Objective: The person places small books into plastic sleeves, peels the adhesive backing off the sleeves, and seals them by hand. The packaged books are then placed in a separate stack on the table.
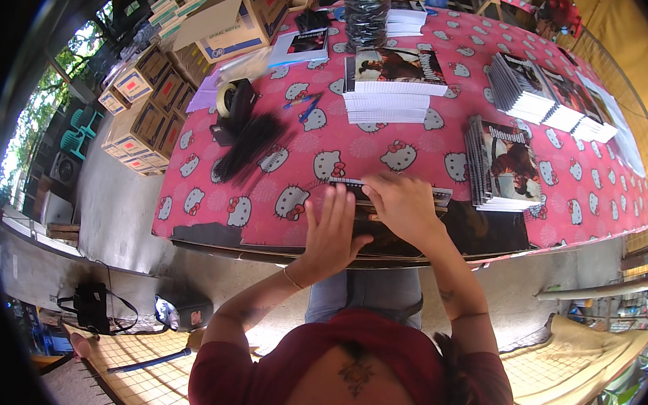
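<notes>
A dark-covered spiral notebook (443, 198) lies at the table's near edge, with a row of binding holes or coil along its far side. My left hand (331, 229) rests on its left part, fingers stretched out and thumb apart. My right hand (404, 207) bends over the notebook's far edge, its fingertips pressed at the binding and slightly blurred. Both hands cover most of the notebook. To the left lies a bundle of black plastic coils (251, 150). On the right, beside my right hand, stands a stack of notebooks (510, 166) with picture covers.
More notebook stacks stand at the table's middle (386, 106) and far right (523, 92). A tape dispenser (233, 104) and a blue-and-red tool (301, 107) lie left. Behind is a black-wrapped roll (365, 16). Cardboard boxes (148, 110) are stacked left of the pink-covered table (219, 222).
</notes>
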{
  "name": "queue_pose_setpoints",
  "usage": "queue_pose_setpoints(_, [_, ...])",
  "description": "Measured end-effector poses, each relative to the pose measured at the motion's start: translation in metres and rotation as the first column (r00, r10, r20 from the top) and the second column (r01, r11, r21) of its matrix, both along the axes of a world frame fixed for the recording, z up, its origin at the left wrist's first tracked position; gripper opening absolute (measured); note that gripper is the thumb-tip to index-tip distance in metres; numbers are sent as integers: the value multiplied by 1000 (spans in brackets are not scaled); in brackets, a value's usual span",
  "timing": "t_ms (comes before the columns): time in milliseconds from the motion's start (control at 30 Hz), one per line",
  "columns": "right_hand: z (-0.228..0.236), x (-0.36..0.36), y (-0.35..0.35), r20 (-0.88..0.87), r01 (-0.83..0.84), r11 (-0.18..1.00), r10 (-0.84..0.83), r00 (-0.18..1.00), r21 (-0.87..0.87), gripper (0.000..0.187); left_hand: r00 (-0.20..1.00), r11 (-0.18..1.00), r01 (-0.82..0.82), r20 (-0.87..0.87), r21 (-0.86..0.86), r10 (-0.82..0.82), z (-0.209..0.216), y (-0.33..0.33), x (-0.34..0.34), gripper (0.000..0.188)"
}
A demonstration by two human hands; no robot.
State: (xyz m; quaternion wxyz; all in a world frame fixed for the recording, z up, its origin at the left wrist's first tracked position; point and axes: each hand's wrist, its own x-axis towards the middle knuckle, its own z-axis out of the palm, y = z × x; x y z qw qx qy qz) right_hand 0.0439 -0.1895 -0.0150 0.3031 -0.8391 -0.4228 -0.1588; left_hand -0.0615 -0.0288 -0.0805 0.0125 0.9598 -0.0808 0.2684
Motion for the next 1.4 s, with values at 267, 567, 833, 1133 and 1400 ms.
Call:
queue_pose_setpoints(267, [1, 6, -7, -5, -20, 998, 20, 1000, -66, 13, 998, 998, 59, 2, 10, -59, -9, 1, 1, 86])
queue_pose_setpoints(567, [11, 2, -43, 55, 24, 996, -19, 998, -84, 27, 997, 996, 81, 7, 39, -81, 24, -5, 15, 88])
queue_pose_setpoints(833, [8, 4, -50, 38, -18, 991, 23, 999, -136, 30, 990, 991, 128, -58, -28, -130, 8, -16, 8, 93])
queue_pose_setpoints(1133, [5, 5, -47, 65, -13, 994, 21, 998, -111, 29, 973, 975, 189, -113, -113, -201, -1, -26, -4, 92])
queue_pose_setpoints(1400, [3, 8, -48, 49, -13, 997, 17, 999, -81, 34, 959, 962, 262, -96, -72, -268, 19, -33, -2, 85])
